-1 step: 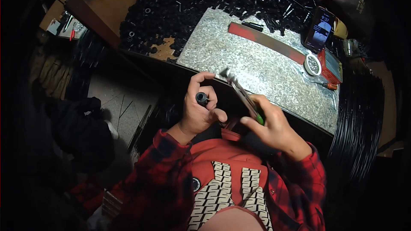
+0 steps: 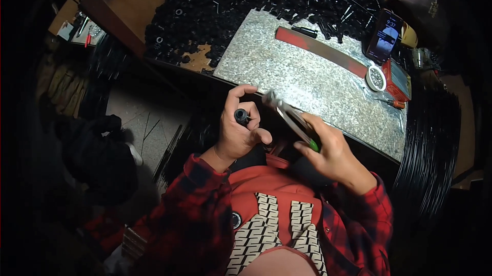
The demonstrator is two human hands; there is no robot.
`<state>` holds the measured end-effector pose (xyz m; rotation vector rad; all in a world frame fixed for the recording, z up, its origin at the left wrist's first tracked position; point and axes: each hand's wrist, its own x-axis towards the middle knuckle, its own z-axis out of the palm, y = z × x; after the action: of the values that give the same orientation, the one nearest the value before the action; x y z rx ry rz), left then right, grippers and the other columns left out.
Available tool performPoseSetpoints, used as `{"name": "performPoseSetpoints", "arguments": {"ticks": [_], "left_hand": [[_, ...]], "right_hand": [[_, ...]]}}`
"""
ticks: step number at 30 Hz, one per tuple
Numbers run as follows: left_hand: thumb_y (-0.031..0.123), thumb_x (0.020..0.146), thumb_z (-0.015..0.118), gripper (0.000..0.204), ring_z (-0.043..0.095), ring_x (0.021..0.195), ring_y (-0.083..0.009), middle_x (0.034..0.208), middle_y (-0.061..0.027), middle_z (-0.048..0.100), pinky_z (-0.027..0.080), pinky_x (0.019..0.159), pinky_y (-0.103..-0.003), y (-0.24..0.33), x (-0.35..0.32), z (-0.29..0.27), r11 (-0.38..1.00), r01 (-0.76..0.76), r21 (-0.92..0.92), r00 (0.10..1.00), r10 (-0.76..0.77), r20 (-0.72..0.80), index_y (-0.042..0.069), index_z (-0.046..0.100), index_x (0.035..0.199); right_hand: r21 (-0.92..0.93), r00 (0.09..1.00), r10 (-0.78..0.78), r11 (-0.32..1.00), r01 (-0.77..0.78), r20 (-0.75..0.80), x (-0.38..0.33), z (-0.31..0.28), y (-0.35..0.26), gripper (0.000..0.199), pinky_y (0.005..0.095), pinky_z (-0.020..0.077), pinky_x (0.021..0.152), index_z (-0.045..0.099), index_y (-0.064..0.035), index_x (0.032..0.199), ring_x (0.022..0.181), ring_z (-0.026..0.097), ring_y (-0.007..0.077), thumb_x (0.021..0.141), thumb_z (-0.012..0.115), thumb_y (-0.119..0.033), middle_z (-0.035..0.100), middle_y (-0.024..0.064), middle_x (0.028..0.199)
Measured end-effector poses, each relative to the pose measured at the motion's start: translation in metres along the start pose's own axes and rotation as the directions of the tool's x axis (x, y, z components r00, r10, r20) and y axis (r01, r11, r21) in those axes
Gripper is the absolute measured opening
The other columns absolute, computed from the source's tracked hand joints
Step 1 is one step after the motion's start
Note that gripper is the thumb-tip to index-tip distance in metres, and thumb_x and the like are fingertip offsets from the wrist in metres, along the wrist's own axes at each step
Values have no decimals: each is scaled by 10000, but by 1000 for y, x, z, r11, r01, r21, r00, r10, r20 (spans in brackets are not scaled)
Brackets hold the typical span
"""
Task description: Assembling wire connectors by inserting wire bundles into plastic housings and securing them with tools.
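My left hand (image 2: 237, 131) is closed around a small black tubular part (image 2: 241, 117), its hollow round end facing up. The index finger of that hand is raised and bent above the part. In my right hand (image 2: 330, 152) is a pair of metal pliers (image 2: 292, 118) with green on the handle. Motion smears the jaws, which point up and left, close to the left index fingertip and apart from the black part. Both hands are held over my lap, just in front of the near edge of the speckled work board (image 2: 266, 50).
A large heap of small black parts (image 2: 200, 7) covers the back of the bench. On the board lie a long red-brown bar (image 2: 320, 50) and a white cup of small metal pieces (image 2: 376, 78). A phone (image 2: 383, 38), a red box (image 2: 394, 81) and bundled black rods (image 2: 428, 148) are at the right.
My right hand has shifted slightly right and down, and the pliers' jaws have dropped a little. My left hand stays put with the black part.
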<state>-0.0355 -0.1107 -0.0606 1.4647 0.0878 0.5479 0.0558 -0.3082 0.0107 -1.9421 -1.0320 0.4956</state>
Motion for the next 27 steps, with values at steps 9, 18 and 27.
{"name": "performPoseSetpoints", "arguments": {"ticks": [9, 18, 27], "left_hand": [[570, 524, 800, 1012, 455, 565, -21, 596, 51, 461, 315, 519, -160, 22, -2, 18, 998, 57, 2, 998, -57, 20, -10, 349, 1220], [481, 575, 815, 927, 442, 558, -20, 588, 45, 456, 318, 518, -160, 17, -3, 23, 999, 0, 47, 999, -1, 40, -6, 345, 1209], [380, 626, 840, 845, 449, 542, -34, 576, 15, 476, 322, 483, -182, 9, -4, 26, 976, -121, 181, 992, 115, 43, -4, 347, 1193]], "right_hand": [[-660, 972, -225, 721, 210, 63, -21, -6, -9, 663, 369, 401, 467, 482, -88, 1342, 516, 478, 237, 711, 661, 13, 435, 85, 683], [-821, 924, -382, 525, 222, 6, -20, -5, 6, 607, 349, 384, 546, 508, -121, 1326, 643, 474, 233, 743, 654, -41, 427, 77, 734], [-855, 945, -318, 465, 230, 82, -25, -13, -3, 641, 341, 397, 561, 455, -86, 1368, 634, 469, 217, 739, 571, -33, 413, 80, 730]]}}
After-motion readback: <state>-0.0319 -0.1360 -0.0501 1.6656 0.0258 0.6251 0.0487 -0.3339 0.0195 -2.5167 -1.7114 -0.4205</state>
